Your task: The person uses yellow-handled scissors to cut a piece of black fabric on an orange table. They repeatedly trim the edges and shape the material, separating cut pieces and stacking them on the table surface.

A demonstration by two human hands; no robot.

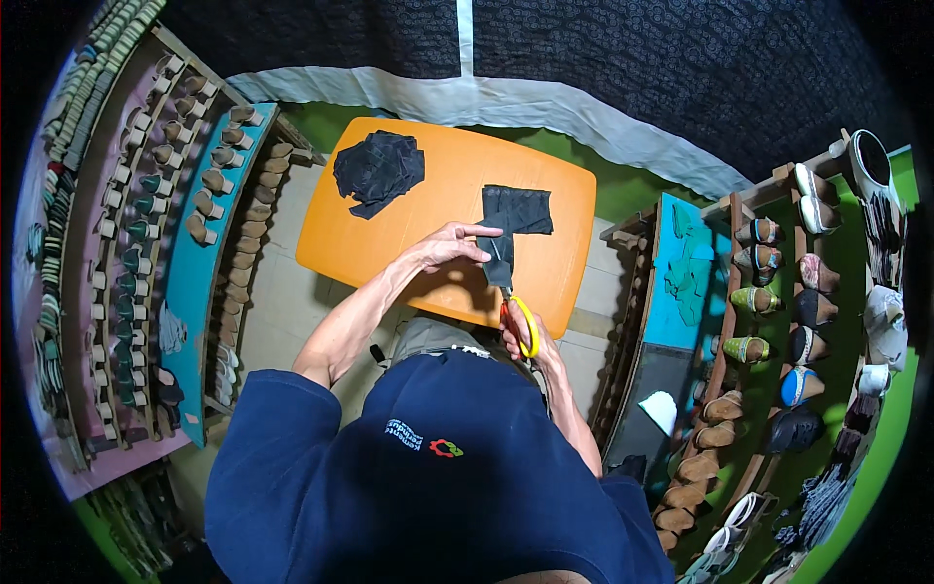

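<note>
My right hand (525, 333), at the near edge of the orange table (438, 209), is closed round the yellow handles of a pair of scissors (531, 326). The blades point away from me, onto a narrow black piece of sheet material (499, 268). Pinched between the thumb and fingers of my left hand (453, 243) is that same black piece. Just beyond it a wider black piece (525, 209) lies flat. Whether the two pieces are joined cannot be made out. A heap of black cut pieces (379, 170) rests at the table's far left.
Racks on the left carry rows of shoe lasts (209, 204). A turquoise board (681, 263) with green scraps stands at the right, beside racks of shoes and lasts (749, 299). Dark patterned curtains (623, 68) with a white hem hang behind the table.
</note>
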